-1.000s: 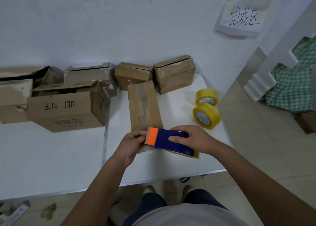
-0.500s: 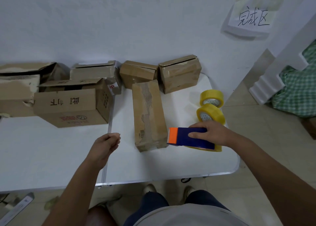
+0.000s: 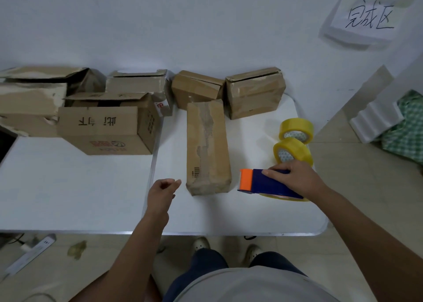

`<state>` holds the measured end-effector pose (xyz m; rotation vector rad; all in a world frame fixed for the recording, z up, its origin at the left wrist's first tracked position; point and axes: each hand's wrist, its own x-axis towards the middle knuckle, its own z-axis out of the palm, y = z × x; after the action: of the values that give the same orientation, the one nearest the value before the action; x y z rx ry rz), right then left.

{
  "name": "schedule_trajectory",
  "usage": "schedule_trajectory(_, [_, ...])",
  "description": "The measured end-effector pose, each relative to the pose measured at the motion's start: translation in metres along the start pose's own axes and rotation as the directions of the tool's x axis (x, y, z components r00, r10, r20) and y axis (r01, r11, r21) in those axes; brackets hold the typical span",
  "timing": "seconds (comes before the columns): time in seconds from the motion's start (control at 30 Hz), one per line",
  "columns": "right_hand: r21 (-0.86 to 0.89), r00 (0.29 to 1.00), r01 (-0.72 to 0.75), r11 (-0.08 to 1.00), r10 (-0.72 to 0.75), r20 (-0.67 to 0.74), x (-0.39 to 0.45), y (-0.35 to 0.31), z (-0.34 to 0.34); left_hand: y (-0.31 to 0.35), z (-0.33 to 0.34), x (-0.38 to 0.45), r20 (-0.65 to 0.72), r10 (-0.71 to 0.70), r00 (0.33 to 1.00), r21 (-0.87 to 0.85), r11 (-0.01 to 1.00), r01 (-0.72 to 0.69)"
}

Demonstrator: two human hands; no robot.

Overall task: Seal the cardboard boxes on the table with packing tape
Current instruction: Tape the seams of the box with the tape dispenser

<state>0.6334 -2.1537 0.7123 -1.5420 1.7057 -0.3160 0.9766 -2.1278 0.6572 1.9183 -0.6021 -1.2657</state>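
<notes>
White table [image 3: 68, 187]: long box [image 3: 207, 150] looks taped, open-flapped box [image 3: 105, 123] at 10 o'clock is left. Tape dispenser [image 3: 263, 182] is gripped by right hand [image 3: 295, 178]; left hand [image 3: 163, 190] is loosely curled, empty.

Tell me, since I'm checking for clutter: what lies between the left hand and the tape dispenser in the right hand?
In the head view, only the long cardboard box lies between the left hand and the tape dispenser.
</notes>
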Motion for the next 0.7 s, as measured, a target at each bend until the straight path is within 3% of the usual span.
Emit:
schedule_trajectory(0.33, [0.037, 0.999, 0.046, 0.998, -0.046, 0.000, 0.016, 0.007, -0.001, -0.001, 0.011, -0.002, -0.080, 0.014, 0.997, 0.044, 0.999, -0.011])
schedule_trajectory(0.7, [-0.019, 0.997, 0.064, 0.998, -0.064, 0.047, 0.030, 0.012, 0.000, -0.008, 0.019, -0.004, -0.057, -0.026, 0.998, 0.111, 0.993, 0.032])
